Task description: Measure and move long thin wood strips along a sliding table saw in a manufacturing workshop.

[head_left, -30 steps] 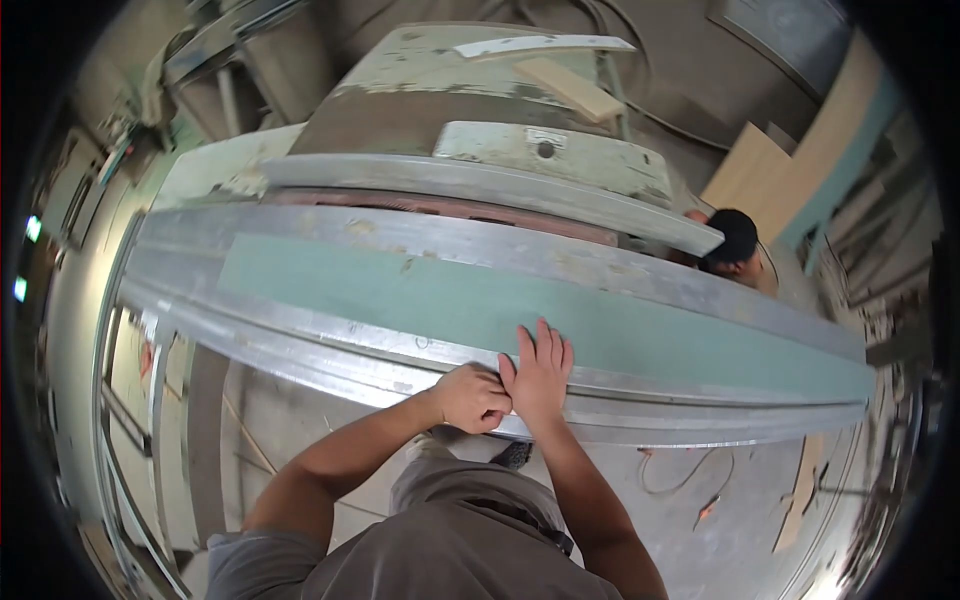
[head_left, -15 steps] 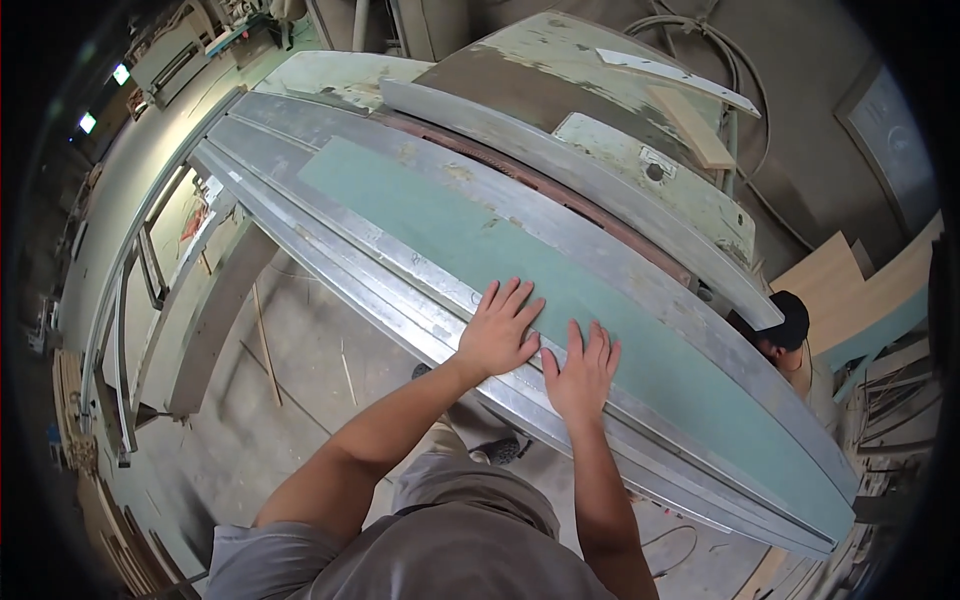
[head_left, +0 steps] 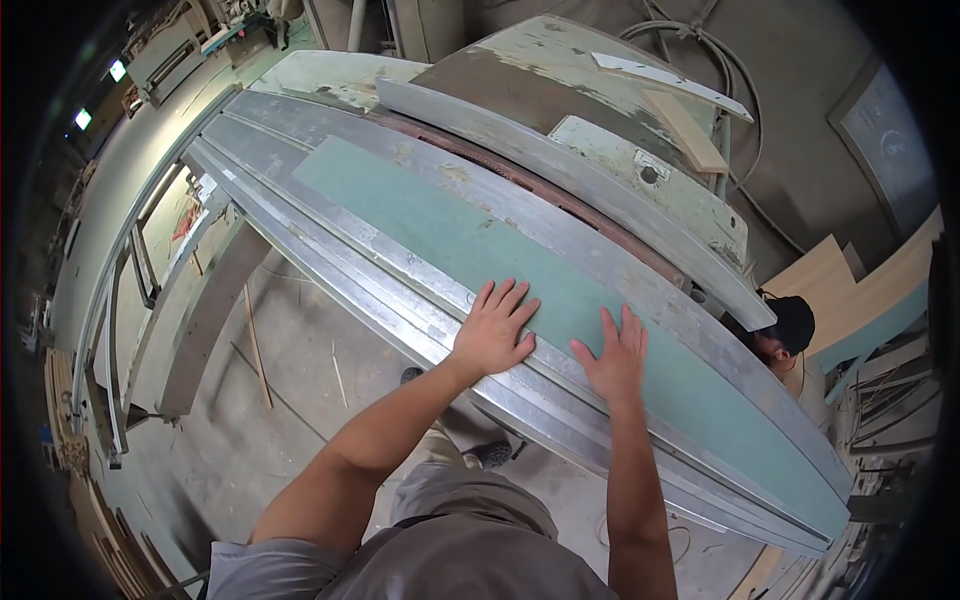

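Green board (head_left: 420,215) lies beneath the right hand (head_left: 615,362), now farther right.

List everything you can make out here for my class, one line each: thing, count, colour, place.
Green board: one, pale green, along the metal table
Metal table: one, silver, centre
Fence bar: one, grey, beyond the table
Machine plate: one, pale green, behind the bar
Strip: one, white, top right
Wooden offcut: one, tan, beside the strip
Lit signs: two, greenish white, upper left
Cap: one, black, on a co-worker at right
Floor: one, grey, below
Shirt: one, grey, bottom
Left hand: one, bare, across the green board's near edge
Right hand: one, bare, right of it, fingers over the board
Rim clutter: too small or blurred to count
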The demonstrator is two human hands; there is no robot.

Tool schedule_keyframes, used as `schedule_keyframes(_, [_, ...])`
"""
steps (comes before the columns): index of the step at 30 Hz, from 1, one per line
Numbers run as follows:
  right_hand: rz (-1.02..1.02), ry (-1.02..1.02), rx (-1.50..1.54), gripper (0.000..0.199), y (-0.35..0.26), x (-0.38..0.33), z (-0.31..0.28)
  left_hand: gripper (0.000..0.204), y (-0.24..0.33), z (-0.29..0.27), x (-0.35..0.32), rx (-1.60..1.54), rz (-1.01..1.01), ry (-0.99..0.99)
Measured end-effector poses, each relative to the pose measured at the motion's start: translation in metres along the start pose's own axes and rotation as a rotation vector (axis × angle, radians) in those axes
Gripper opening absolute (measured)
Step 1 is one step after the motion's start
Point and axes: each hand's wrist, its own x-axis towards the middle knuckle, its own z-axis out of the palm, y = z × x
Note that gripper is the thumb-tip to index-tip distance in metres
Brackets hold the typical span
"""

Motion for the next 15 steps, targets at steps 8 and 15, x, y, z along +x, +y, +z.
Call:
schedule_keyframes(8, [0.044, -0.117, -0.009, 0.073, 0.002, 0.0047, 0.0007, 0.051, -0.001, -0.0007, 0.0005, 0.016, 0.001, -0.011])
schedule_keyframes(15, [0.07, -0.153, -0.019, 0.074, 0.0017, 0.0032, -0.0026, 0.051, -0.0012, 0.0026, -0.0007, 0.005, -0.002, -0.02])
